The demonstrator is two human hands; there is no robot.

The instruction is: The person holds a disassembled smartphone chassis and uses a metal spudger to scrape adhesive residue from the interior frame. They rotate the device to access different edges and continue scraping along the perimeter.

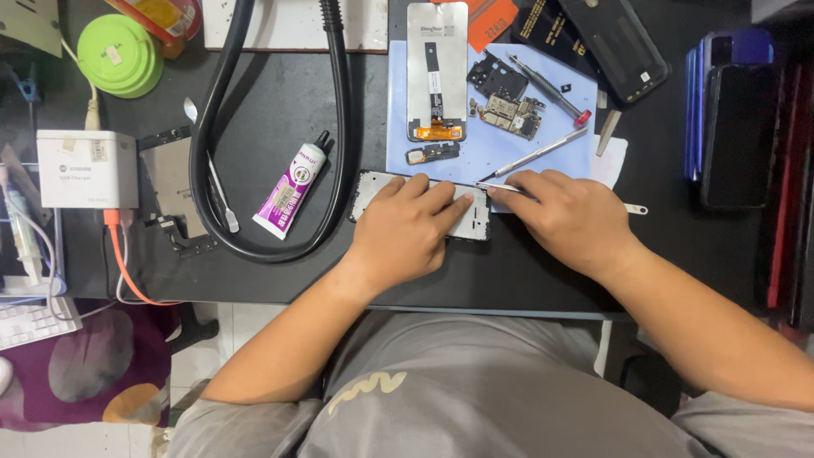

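Item: phone frame (475, 222), flat on dark desk (280, 110), centre. Looks light, thin, stiff but prob. fragile at edges; best held by long sides, pressed flat.

L→R:
- Green round reel (119, 53), top left.
- White charger box (85, 168), grey label on front.
- Glue tube (292, 188), white/purple label, black nozzle (lying inside hose loop).
- Left hand (407, 229): open palm, fingers spread, pressing frame down.
- Right hand (572, 216): pinching thin metal pry tool (496, 187) at frame's right end.
- Blue mat (509, 157) w/ display panel (437, 68), circuit boards.
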